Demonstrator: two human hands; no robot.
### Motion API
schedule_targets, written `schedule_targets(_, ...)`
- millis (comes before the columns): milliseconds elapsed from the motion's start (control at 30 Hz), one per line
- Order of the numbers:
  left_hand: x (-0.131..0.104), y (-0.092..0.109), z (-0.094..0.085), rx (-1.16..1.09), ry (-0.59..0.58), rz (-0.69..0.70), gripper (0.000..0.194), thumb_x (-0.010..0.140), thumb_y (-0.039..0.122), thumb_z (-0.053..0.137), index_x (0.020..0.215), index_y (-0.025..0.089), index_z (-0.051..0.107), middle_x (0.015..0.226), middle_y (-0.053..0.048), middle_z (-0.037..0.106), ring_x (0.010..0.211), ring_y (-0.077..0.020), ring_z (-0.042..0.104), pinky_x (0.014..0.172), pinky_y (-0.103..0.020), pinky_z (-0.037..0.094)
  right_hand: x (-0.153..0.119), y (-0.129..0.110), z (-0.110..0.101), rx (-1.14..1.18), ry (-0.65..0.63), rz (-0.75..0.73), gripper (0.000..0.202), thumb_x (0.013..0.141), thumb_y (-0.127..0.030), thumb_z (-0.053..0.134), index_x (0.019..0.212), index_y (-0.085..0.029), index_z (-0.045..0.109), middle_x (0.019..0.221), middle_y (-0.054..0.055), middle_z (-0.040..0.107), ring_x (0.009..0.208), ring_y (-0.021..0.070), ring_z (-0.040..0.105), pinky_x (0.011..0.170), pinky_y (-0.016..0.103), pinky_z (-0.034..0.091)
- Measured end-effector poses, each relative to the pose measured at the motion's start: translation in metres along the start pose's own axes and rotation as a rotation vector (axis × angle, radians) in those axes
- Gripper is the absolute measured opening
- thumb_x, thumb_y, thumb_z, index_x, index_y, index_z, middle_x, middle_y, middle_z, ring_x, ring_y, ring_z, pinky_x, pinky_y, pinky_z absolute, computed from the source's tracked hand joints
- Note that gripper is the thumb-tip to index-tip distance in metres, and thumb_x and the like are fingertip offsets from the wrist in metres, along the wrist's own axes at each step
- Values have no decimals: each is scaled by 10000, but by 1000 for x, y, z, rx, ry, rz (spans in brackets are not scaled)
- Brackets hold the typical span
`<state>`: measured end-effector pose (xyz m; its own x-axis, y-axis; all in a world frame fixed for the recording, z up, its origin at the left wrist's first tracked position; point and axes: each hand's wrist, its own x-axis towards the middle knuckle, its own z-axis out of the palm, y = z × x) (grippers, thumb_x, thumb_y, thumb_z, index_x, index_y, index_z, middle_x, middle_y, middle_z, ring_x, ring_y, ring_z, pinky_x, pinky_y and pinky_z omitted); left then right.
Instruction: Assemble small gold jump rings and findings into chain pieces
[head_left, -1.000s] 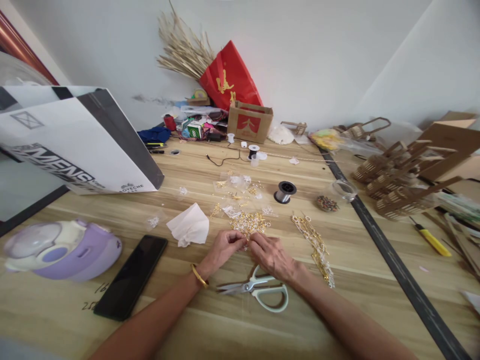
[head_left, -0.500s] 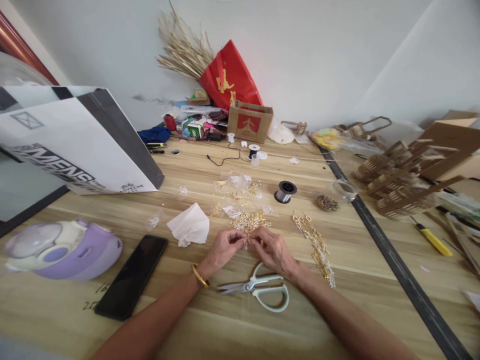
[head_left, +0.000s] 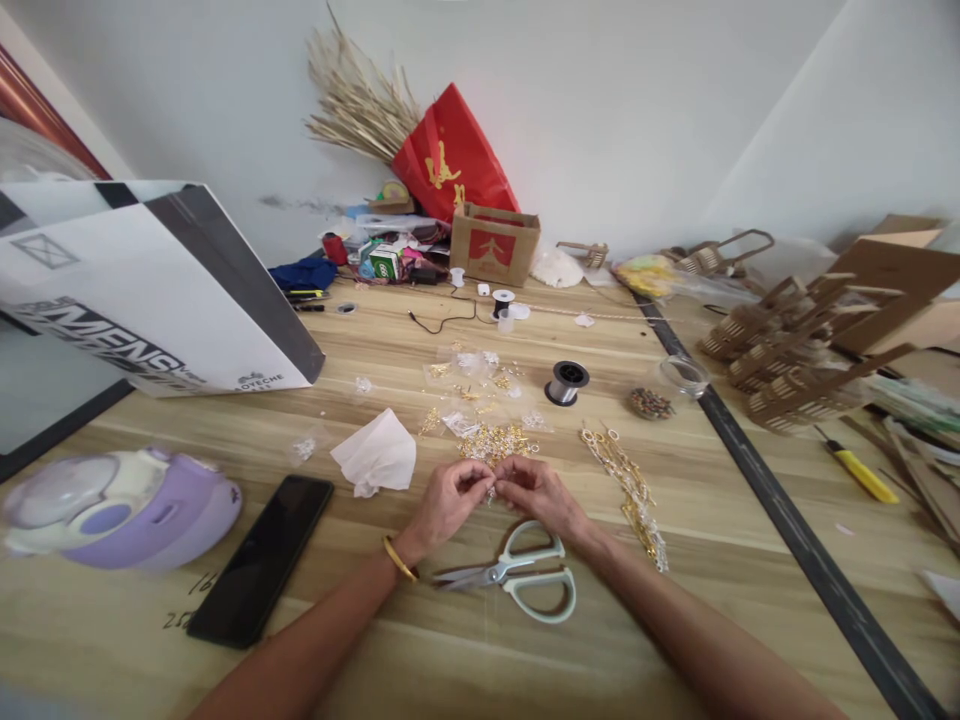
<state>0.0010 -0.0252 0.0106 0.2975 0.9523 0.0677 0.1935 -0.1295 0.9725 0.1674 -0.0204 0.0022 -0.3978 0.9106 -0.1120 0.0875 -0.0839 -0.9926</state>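
My left hand [head_left: 451, 500] and my right hand [head_left: 538, 492] meet fingertip to fingertip just in front of a pile of small gold and silver jewelry pieces [head_left: 499, 442]. Both are closed in a pinch. Between them a tiny silvery piece [head_left: 491, 494] shows below the fingertips, too small to name. Scissors [head_left: 517, 574] with pale green handles lie on the table between my forearms. To the right of my right hand rest gold and silver chains [head_left: 628, 490]. A spool of silvery wire [head_left: 567, 383] stands beyond the pile.
A white tissue [head_left: 376, 452], a black phone [head_left: 261, 560] and a purple-and-cream device [head_left: 124, 508] lie to the left. A glass jar [head_left: 681, 377] with beads spilling, small woven baskets [head_left: 795, 385] and a yellow utility knife [head_left: 862, 472] are at the right. A large white box [head_left: 150, 290] stands left.
The right hand has turned slightly, its fingers now more level against the left fingertips. The whole view has shifted a little; the things on the table lie as before.
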Motion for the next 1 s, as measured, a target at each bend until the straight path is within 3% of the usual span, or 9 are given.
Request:
schedule_targets(333,-2,-2,1,103,51,76,133,792,233,563,760,138,649,703,-26,656,652,-130,585,631,-209,458,3,2,-3,177,-67,111,290,682,-412,708,762,-154,603,559,-51,506,463,54,443,417,162,347)
schedule_targets(1000,-3,-1,1,100,69,125,122,794,234,583,749,144,653,708,-31,662,657,-131,588,639,-215,466,2,-2,-6,256,-97,130,257,686,-374,718,728,-149,603,543,-43,521,462,56,456,417,158,353)
